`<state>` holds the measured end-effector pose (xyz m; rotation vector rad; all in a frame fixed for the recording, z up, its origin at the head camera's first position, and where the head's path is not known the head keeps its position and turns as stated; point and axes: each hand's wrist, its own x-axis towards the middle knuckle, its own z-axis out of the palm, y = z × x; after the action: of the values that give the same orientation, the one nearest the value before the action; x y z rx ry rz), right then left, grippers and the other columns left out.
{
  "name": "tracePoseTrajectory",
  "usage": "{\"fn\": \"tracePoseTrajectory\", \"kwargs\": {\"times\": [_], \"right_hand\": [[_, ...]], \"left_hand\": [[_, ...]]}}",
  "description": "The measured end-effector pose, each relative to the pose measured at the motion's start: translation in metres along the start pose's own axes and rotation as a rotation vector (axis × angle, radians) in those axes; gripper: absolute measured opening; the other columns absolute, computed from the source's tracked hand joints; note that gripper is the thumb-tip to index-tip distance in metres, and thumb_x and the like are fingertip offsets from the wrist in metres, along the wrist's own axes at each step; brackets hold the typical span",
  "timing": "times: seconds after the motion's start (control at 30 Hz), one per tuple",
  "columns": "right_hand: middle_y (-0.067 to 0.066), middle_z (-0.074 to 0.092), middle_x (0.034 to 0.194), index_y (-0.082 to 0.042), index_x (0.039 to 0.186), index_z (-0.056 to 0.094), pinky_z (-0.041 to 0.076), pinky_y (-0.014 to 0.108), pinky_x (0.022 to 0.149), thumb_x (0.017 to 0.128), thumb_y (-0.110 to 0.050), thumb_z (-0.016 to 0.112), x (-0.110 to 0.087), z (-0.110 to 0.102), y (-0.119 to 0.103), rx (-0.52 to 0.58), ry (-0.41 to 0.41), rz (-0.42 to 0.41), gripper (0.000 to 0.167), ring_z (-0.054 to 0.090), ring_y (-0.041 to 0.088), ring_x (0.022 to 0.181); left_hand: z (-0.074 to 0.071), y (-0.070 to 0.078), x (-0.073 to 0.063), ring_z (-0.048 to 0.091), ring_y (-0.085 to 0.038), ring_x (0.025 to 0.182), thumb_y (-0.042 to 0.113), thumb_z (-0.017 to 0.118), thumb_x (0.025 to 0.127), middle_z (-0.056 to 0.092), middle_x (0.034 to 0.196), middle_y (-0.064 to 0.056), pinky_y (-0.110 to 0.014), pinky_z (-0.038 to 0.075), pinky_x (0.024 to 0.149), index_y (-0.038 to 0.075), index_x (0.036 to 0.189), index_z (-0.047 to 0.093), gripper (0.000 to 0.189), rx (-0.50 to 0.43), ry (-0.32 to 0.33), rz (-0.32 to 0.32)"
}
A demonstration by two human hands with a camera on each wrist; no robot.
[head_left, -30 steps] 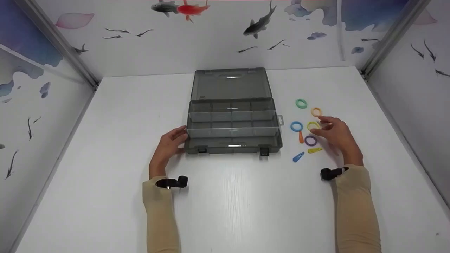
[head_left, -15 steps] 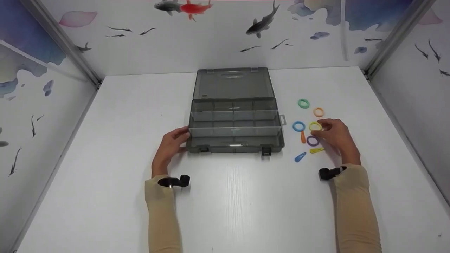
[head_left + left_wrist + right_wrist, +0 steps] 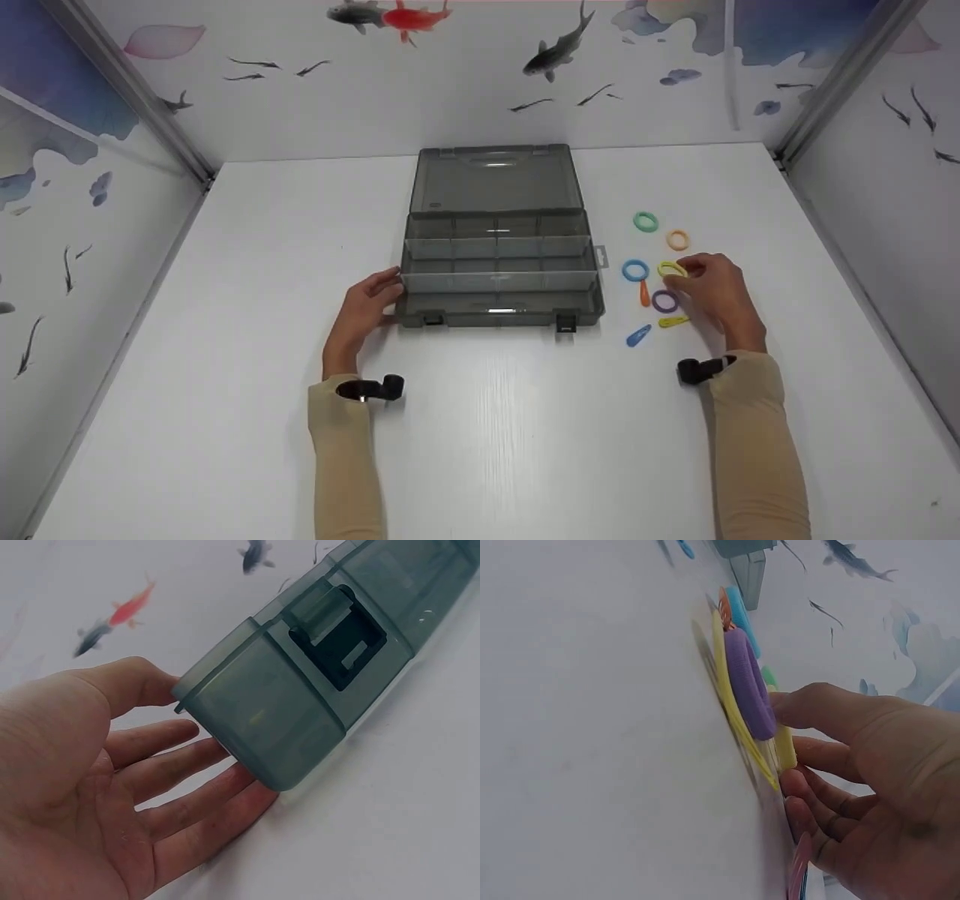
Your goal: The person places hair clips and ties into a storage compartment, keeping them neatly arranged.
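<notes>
A grey translucent compartment box (image 3: 495,320) lies with its lid (image 3: 495,180) folded back. At its left wall, my left hand (image 3: 364,306) touches with extended fingers, the thumb at the rim. On the right side, my right hand (image 3: 716,294) pinches a yellow hair tie (image 3: 785,748) between thumb and index finger. Close by lie a purple hair tie (image 3: 748,682), a blue hair tie (image 3: 625,271), an orange hair tie (image 3: 669,241) and a green hair tie (image 3: 636,223). A yellow hair clip (image 3: 671,322) rests just below the purple tie.
Nearer the front is a blue hair clip (image 3: 637,336), and an orange hair clip (image 3: 644,294) sits beside the blue tie. Part of a pink hair clip (image 3: 799,862) shows under the right hand. Printed panels (image 3: 450,105) enclose the white table (image 3: 487,435).
My right hand has moved slightly down and closed its thumb and index finger on the yellow hair tie. The left hand stays at the box.
</notes>
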<state>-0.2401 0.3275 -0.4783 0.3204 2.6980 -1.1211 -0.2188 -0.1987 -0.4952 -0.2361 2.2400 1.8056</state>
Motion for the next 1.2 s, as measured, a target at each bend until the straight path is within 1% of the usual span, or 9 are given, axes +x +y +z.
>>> {"fn": "tracePoseTrajectory", "kwargs": {"times": [0.13, 0.33, 0.43, 0.6, 0.77, 0.87, 0.97, 1.07, 1.2], "right_hand": [[0.021, 0.051, 0.135, -0.002, 0.144, 0.049, 0.045, 0.038, 0.099, 0.096, -0.038, 0.066, 0.001, 0.002, -0.002, 0.025, 0.009, 0.005, 0.062, 0.049, 0.032, 0.117], [0.022, 0.05, 0.138, -0.004, 0.143, 0.048, 0.043, 0.045, 0.106, 0.097, -0.042, 0.063, 0.003, 0.005, -0.005, 0.053, 0.002, 0.015, 0.062, 0.049, 0.034, 0.122], [0.021, 0.05, 0.139, -0.006, 0.143, 0.048, 0.043, 0.045, 0.106, 0.097, -0.044, 0.063, 0.004, 0.005, -0.008, 0.079, 0.0, 0.016, 0.062, 0.049, 0.033, 0.122], [0.017, 0.051, 0.136, -0.009, 0.144, 0.048, 0.045, 0.036, 0.096, 0.095, -0.047, 0.064, 0.004, 0.001, -0.013, 0.114, 0.049, -0.015, 0.064, 0.049, 0.029, 0.115], [0.017, 0.053, 0.131, -0.008, 0.142, 0.049, 0.044, 0.034, 0.092, 0.095, -0.046, 0.064, 0.001, -0.002, -0.021, 0.08, 0.087, -0.045, 0.062, 0.049, 0.028, 0.111], [0.018, 0.054, 0.132, -0.007, 0.141, 0.05, 0.044, 0.034, 0.093, 0.096, -0.044, 0.065, -0.001, -0.003, -0.027, 0.058, 0.101, -0.075, 0.061, 0.049, 0.03, 0.115], [0.018, 0.056, 0.135, -0.005, 0.14, 0.051, 0.043, 0.035, 0.094, 0.096, -0.04, 0.065, -0.004, -0.004, -0.034, 0.048, 0.12, -0.131, 0.058, 0.048, 0.031, 0.12], [0.018, 0.057, 0.136, -0.004, 0.138, 0.053, 0.043, 0.037, 0.095, 0.096, -0.036, 0.065, -0.008, -0.003, -0.041, 0.04, 0.134, -0.177, 0.054, 0.049, 0.032, 0.121], [0.019, 0.056, 0.136, -0.004, 0.137, 0.053, 0.043, 0.045, 0.102, 0.096, -0.036, 0.066, -0.012, 0.002, -0.053, 0.036, 0.119, -0.196, 0.054, 0.049, 0.035, 0.124]], "left_hand": [[-0.001, -0.001, 0.0, 0.047, -0.027, 0.141, 0.028, 0.055, 0.103, 0.048, 0.155, -0.008, -0.04, 0.054, 0.098, 0.016, 0.15, 0.047, 0.049, 0.009, 0.013, 0.003], [-0.005, -0.003, -0.004, 0.05, -0.027, 0.139, 0.028, 0.054, 0.104, 0.049, 0.154, -0.009, -0.041, 0.053, 0.1, 0.015, 0.149, 0.047, 0.048, 0.006, 0.014, 0.007], [-0.007, -0.003, -0.005, 0.051, -0.026, 0.138, 0.027, 0.054, 0.104, 0.05, 0.153, -0.009, -0.042, 0.053, 0.1, 0.015, 0.149, 0.048, 0.047, 0.004, 0.018, 0.004], [-0.006, -0.001, -0.002, 0.052, -0.026, 0.138, 0.027, 0.055, 0.104, 0.052, 0.151, -0.009, -0.041, 0.054, 0.098, 0.015, 0.148, 0.049, 0.047, -0.012, 0.019, 0.013], [-0.005, -0.002, 0.0, 0.052, -0.026, 0.137, 0.028, 0.055, 0.104, 0.052, 0.151, -0.009, -0.04, 0.054, 0.098, 0.015, 0.148, 0.049, 0.046, -0.013, 0.011, 0.007], [-0.005, -0.002, 0.0, 0.052, -0.025, 0.137, 0.028, 0.054, 0.104, 0.051, 0.152, -0.008, -0.039, 0.054, 0.097, 0.015, 0.148, 0.049, 0.046, -0.01, 0.012, 0.005], [-0.004, -0.001, 0.0, 0.052, -0.026, 0.137, 0.027, 0.055, 0.104, 0.052, 0.151, -0.009, -0.036, 0.055, 0.093, 0.014, 0.147, 0.05, 0.046, -0.008, 0.017, 0.015], [-0.002, -0.001, 0.0, 0.052, -0.025, 0.136, 0.026, 0.054, 0.104, 0.052, 0.15, -0.009, -0.033, 0.056, 0.09, 0.014, 0.147, 0.051, 0.045, -0.002, 0.016, 0.019], [0.002, -0.002, 0.001, 0.052, -0.025, 0.137, 0.027, 0.054, 0.104, 0.052, 0.15, -0.008, -0.035, 0.056, 0.093, 0.015, 0.147, 0.051, 0.044, 0.008, 0.016, 0.005]]}}
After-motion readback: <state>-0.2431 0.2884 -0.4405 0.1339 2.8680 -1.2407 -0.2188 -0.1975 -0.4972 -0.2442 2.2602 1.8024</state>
